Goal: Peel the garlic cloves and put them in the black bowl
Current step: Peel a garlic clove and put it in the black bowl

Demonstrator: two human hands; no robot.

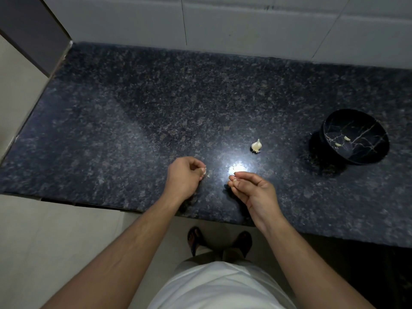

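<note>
A partial garlic bulb (256, 146) lies on the dark granite counter (156, 108), a little beyond my hands. The black bowl (365, 123) with pale veins stands at the right and holds two peeled cloves (346, 138). My left hand (185, 177) is curled over the counter, its fingertips pinching a small pale piece, a clove or skin. A scrap of skin (208, 175) hangs just below those fingertips. My right hand (252, 190) is palm up, thumb and fingers pinching something small and pale that I cannot make out.
A bright light glare (237, 169) sits on the counter between my hands. A tiled wall (223, 21) backs the counter. The counter's front edge (89, 205) runs just below my wrists, with pale floor (66, 241) and my feet beneath.
</note>
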